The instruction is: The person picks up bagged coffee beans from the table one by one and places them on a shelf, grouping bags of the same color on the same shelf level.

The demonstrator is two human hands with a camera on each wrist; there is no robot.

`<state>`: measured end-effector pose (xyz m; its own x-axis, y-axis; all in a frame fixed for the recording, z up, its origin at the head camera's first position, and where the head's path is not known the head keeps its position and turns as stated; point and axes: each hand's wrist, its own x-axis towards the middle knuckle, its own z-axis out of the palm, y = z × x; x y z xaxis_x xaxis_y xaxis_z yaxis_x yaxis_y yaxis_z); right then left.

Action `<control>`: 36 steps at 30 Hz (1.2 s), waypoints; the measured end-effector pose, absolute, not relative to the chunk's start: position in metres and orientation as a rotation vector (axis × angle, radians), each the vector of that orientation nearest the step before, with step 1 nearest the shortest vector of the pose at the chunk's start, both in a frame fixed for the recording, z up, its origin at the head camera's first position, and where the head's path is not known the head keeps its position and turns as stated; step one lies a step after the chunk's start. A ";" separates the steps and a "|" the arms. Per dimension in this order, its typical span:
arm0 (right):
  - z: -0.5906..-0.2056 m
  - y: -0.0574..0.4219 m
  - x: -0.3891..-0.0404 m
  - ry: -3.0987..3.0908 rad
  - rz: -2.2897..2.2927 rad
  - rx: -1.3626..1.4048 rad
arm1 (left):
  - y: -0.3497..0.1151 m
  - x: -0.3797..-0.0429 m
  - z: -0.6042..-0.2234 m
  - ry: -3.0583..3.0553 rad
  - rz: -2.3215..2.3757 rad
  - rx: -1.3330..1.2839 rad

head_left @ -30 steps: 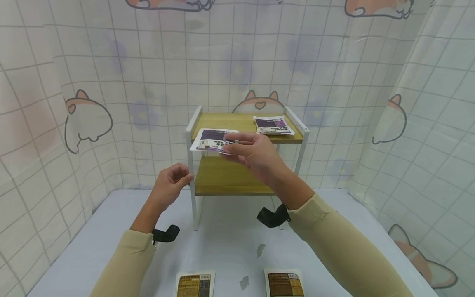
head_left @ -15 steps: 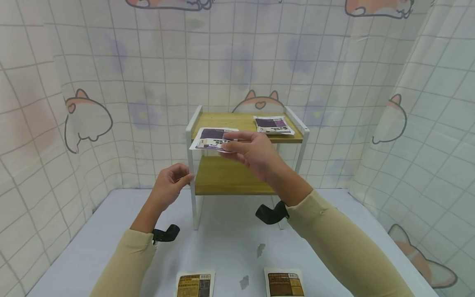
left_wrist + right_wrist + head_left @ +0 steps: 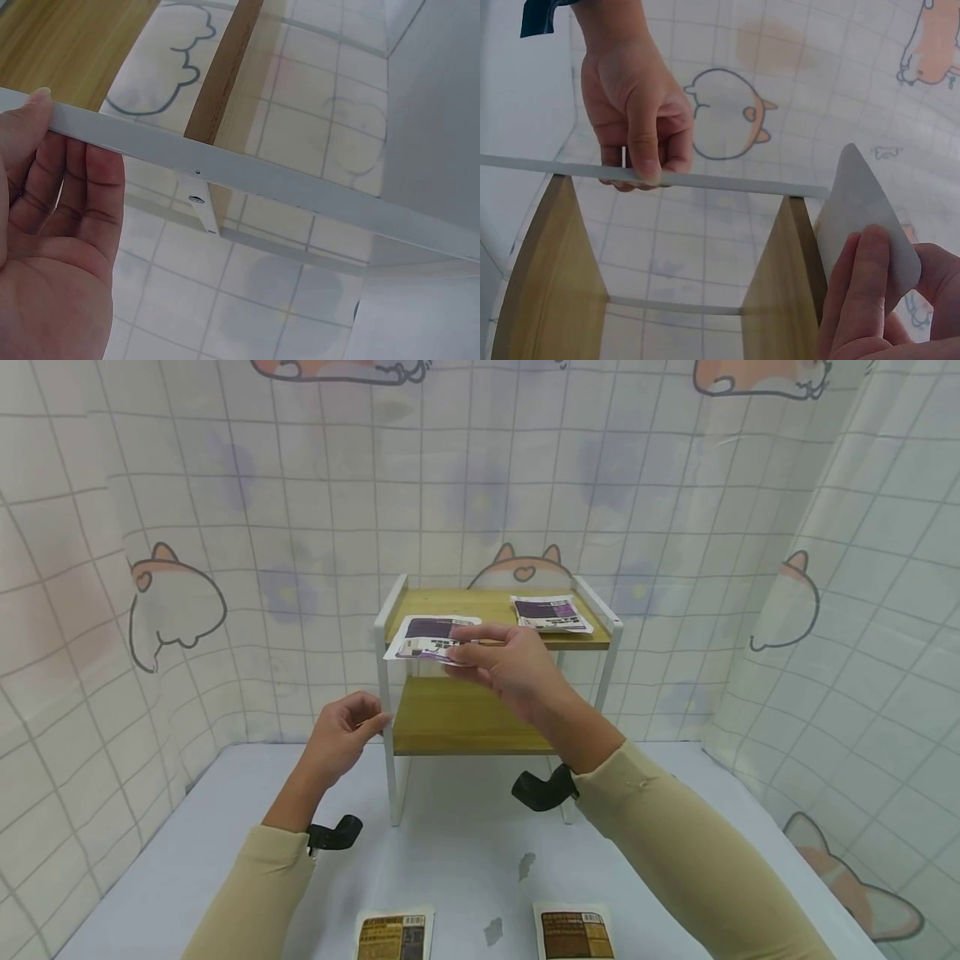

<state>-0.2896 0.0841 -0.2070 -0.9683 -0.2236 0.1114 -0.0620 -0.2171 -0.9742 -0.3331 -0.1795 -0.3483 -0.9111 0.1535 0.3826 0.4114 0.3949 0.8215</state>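
My right hand (image 3: 517,672) pinches a flat white-and-purple pouch (image 3: 427,637) between thumb and fingers, in front of the top shelf's left part. In the right wrist view, the plain white back of the pouch (image 3: 866,202) faces the camera. My left hand (image 3: 345,735) grips the front left white post (image 3: 161,146) of a two-tier rack, with thumb on one side and fingers on the other. The rack has a wooden top shelf (image 3: 450,602) and a wooden lower shelf (image 3: 465,718). A similar purple-and-white pouch (image 3: 551,613) lies at the top shelf's right side, seemingly stacked on another.
Two brown-and-yellow pouches lie on the white table (image 3: 450,852) at the near edge: a left pouch (image 3: 392,937) and a right pouch (image 3: 575,933), both cut off by the frame. A grid-patterned curtain (image 3: 315,510) with cartoon animals surrounds the table.
My right hand and the pouch in it have risen very slightly, and the right forearm has shifted a little left. The left hand keeps its grip on the post.
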 end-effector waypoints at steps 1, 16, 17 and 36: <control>-0.207 0.084 -0.290 1.895 -2.350 -0.345 | -0.180 -0.333 -0.348 -2.407 -1.526 -0.500; -0.206 0.082 -0.291 1.924 -2.356 -0.309 | -0.180 -0.335 -0.349 -2.410 -1.520 -0.496; -0.206 0.082 -0.291 1.926 -2.358 -0.308 | -0.180 -0.335 -0.349 -2.411 -1.520 -0.496; -0.210 0.082 -0.291 1.962 -2.412 -0.274 | -0.179 -0.335 -0.349 -2.415 -1.521 -0.502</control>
<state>-0.2914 0.0815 -0.2105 -0.9844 -0.1257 0.1231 -0.0950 -0.2095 -0.9732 -0.3347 -0.1794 -0.3495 -0.9112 0.1576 0.3806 0.4113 0.3979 0.8200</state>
